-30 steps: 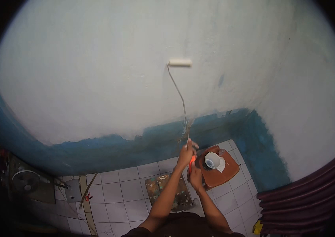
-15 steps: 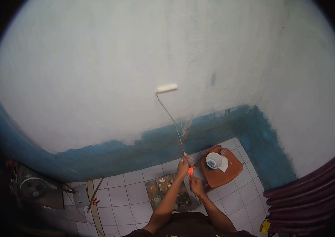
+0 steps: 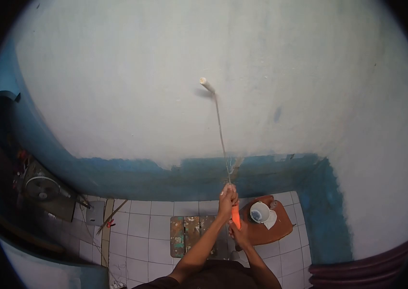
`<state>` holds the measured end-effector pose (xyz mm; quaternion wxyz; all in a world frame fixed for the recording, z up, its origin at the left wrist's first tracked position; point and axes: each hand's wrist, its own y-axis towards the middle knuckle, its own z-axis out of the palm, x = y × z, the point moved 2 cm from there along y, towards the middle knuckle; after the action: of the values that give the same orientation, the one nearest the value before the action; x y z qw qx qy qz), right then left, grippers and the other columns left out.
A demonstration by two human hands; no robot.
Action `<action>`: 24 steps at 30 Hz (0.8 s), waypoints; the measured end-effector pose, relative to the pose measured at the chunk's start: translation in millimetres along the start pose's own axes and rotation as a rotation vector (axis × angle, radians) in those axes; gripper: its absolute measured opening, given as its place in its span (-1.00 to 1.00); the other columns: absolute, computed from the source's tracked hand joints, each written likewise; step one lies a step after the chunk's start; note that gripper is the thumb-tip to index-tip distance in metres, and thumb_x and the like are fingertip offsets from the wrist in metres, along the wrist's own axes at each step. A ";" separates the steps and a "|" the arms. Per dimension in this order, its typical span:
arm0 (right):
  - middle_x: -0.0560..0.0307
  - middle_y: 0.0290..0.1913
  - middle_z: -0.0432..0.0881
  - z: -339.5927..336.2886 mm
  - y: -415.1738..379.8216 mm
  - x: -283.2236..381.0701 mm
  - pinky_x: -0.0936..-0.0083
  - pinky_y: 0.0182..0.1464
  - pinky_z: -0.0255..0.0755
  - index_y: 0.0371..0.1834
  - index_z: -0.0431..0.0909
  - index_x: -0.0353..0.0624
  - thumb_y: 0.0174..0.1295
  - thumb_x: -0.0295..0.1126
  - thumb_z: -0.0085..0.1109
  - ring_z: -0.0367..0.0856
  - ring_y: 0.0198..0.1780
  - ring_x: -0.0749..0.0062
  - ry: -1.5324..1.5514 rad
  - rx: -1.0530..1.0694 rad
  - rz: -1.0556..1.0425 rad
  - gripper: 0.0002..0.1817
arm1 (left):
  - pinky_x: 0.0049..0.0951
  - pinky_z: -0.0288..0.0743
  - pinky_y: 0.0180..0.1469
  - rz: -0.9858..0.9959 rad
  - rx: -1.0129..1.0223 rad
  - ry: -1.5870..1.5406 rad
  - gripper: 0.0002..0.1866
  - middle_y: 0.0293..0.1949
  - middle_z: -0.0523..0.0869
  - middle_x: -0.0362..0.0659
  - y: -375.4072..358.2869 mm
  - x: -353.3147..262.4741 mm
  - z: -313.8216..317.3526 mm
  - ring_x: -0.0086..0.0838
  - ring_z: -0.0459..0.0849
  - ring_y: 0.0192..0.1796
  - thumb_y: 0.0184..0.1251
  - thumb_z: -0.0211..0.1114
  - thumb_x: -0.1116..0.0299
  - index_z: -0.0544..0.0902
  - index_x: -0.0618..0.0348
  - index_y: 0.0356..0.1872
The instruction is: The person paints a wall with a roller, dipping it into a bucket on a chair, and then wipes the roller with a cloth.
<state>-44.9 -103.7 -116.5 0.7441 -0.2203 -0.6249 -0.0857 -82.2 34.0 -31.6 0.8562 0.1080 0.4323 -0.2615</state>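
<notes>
Both of my hands hold one long-handled paint roller, its pale sleeve [image 3: 207,85] in front of the white upper wall [image 3: 136,91] with a shadow beside it. A thin metal rod [image 3: 221,130] runs from the sleeve down to the orange handle [image 3: 236,217]. My left hand [image 3: 226,198] is wrapped round the upper end of the handle, by the rod. Lower down, my right hand [image 3: 240,232] grips the handle's bottom end. Past my right hand, a white bucket [image 3: 260,212] with bluish paint marks inside stands on a brown plastic chair [image 3: 281,231].
A paint-spattered wooden stool [image 3: 178,236] stands on the white floor tiles [image 3: 141,241] before me. Blue paint [image 3: 131,180] covers the lower wall. A fan [image 3: 42,189] is at the left, and a maroon curtain [image 3: 363,269] hangs at the lower right.
The roller sleeve has swung from pointing right of the rod to pointing up and left. My right hand sits lower, showing more orange handle. The view has shifted slightly.
</notes>
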 end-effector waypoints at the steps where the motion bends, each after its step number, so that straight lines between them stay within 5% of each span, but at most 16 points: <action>1: -0.18 -0.49 0.57 -4.5 2.2 2.4 0.08 -0.36 0.46 -0.17 0.49 -0.34 0.46 -0.23 0.22 0.53 -0.53 -0.18 0.000 0.013 0.003 -0.68 | -0.52 0.41 -0.32 0.006 -0.011 0.002 -0.63 -0.58 0.24 -0.39 3.9 -1.8 -1.7 -0.67 0.30 -0.54 0.72 -0.04 0.03 0.42 0.07 -0.26; 4: -0.21 -0.49 0.56 -6.2 0.5 3.2 0.14 -0.41 0.45 -0.17 0.50 -0.34 0.46 -0.22 0.22 0.48 -0.55 -0.18 -0.021 0.123 0.062 -0.67 | -0.52 0.48 -0.27 -0.019 0.174 -0.136 -0.61 -0.58 0.26 -0.39 9.4 3.4 -2.4 -0.66 0.31 -0.54 0.72 -0.05 0.00 0.45 0.09 -0.24; 6: -0.32 -0.49 0.58 -0.8 -3.5 8.2 0.10 -0.42 0.45 -0.21 0.50 -0.35 0.47 -0.22 0.20 0.54 -0.52 -0.32 -0.395 -0.212 -0.417 -0.67 | -0.47 0.56 -0.18 -0.037 0.073 0.163 -0.61 -0.58 0.30 -0.37 11.9 13.3 -3.5 -0.64 0.37 -0.52 0.71 -0.05 -0.02 0.47 0.09 -0.19; 12: -0.44 -0.42 0.62 -10.2 -7.1 -4.8 -0.09 -0.35 0.43 -0.13 0.46 -0.32 0.45 -0.28 0.14 0.64 -0.29 -0.47 -0.616 -0.295 -0.459 -0.73 | -0.50 0.60 -0.31 -0.025 -0.103 0.215 -0.61 -0.56 0.38 -0.31 3.7 43.2 -1.1 -0.61 0.47 -0.48 0.74 -0.12 0.03 0.48 0.09 -0.20; 18: -0.33 -0.48 0.61 -11.6 -0.3 -2.5 -0.05 -0.39 0.43 -0.05 0.42 -0.29 0.51 -0.28 0.04 0.63 -0.38 -0.42 -0.535 -0.235 -0.608 -0.75 | -0.50 0.51 -0.45 -0.008 -0.204 0.230 -0.59 -0.57 0.40 -0.28 -1.4 31.4 5.4 -0.57 0.48 -0.52 0.74 -0.12 0.03 0.38 0.09 -0.30; 22: -0.30 -0.46 0.60 -2.0 -1.0 -15.1 -0.03 -0.39 0.42 -0.03 0.42 -0.27 0.56 -0.24 -0.02 0.64 -0.37 -0.38 -0.371 -0.068 -0.262 -0.73 | -0.47 0.43 -0.51 0.006 -0.171 0.280 -0.58 -0.60 0.38 -0.27 -1.5 30.7 -9.2 -0.57 0.45 -0.57 0.73 -0.09 -0.01 0.38 0.10 -0.30; 24: 0.05 -0.60 0.50 7.1 -2.6 -19.0 0.40 -0.56 0.36 -0.09 0.41 -0.26 0.62 -0.12 -0.09 0.54 -0.63 0.43 -0.169 -0.025 -0.244 -0.64 | -0.48 0.42 -0.51 -0.017 -0.182 0.325 -0.58 -0.60 0.37 -0.28 -5.0 31.2 -11.5 -0.57 0.43 -0.58 0.73 -0.08 -0.01 0.38 0.10 -0.30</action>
<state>-56.2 -105.7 -133.4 0.6700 -0.1587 -0.7063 -0.1645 -77.5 23.5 -63.1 0.7791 0.0674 0.5878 -0.2075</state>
